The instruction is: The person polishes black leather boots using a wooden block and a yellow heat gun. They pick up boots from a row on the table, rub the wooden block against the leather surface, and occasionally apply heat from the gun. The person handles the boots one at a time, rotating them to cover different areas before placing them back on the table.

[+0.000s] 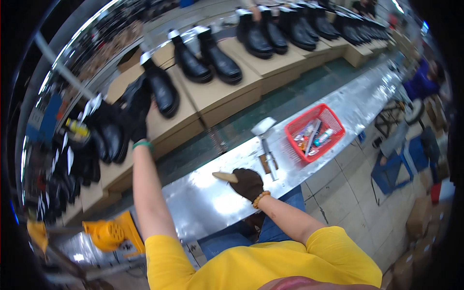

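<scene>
My left hand, in a black glove, reaches out to the row of black ankle boots at the left. It lies between a boot on its right and a pair of boots on its left. Black glove against black leather hides its fingers, so I cannot tell whether it grips a boot. My right hand, in a dark glove, is closed round a tan, tapered, flat stick, its pointed end facing left. It hovers over the metal bench, close to my body.
More black boots stand on cardboard boxes along a green conveyor belt. On the bench are a red basket of small items and a white-headed hammer. A yellow machine stands lower left; a person in purple is far right.
</scene>
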The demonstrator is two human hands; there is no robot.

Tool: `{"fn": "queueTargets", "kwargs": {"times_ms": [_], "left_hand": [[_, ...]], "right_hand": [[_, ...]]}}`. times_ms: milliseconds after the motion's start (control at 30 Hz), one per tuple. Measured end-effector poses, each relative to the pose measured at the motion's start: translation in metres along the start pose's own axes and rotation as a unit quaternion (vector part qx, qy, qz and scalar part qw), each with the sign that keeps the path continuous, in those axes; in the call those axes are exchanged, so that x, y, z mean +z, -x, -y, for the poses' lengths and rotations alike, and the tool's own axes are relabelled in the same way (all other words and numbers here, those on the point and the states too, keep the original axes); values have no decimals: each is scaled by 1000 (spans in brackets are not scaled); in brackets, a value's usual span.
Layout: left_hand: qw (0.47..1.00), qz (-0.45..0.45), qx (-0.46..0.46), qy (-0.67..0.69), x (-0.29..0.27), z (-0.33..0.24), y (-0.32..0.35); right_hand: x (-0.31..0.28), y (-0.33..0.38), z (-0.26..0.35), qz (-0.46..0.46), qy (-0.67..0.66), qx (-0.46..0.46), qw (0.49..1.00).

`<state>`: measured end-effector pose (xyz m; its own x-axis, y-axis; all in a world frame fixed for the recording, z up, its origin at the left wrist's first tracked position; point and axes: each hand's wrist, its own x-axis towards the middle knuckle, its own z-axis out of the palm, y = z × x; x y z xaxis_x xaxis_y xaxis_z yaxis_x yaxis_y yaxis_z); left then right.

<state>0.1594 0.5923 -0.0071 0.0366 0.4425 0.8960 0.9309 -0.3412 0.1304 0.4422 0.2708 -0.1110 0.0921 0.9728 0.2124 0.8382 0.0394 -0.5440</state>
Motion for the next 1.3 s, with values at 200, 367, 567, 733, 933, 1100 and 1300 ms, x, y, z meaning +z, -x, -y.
{"fn": "queueTargets", "kwargs": {"times_ms": [200, 367, 567, 733, 933, 1100, 1300], "left_hand": [[970, 239, 2, -53, 59, 104, -19], [924, 341, 18, -172, 108, 92, -33], [882, 367, 39, -294, 113, 71, -35], [856, 366, 64, -359, 111, 58, -38], [811, 336, 119, -464, 95, 61, -42], [741, 375, 84, -551, -6, -88, -71], [978, 173, -60, 100, -16, 8, -51]], "right_hand": [[-12, -4, -5, 32, -39, 11, 999], [-29, -1, -8, 59, -45, 44, 996], [-7, -1, -15, 10, -48, 7, 999], [-14, -3, -12, 37, -55, 18, 998], [-13, -3, -10, 43, -44, 10, 998], [-20, 0, -13, 35, -51, 23, 998], [-32, -3, 0, 61, -84, 26, 994]]}}
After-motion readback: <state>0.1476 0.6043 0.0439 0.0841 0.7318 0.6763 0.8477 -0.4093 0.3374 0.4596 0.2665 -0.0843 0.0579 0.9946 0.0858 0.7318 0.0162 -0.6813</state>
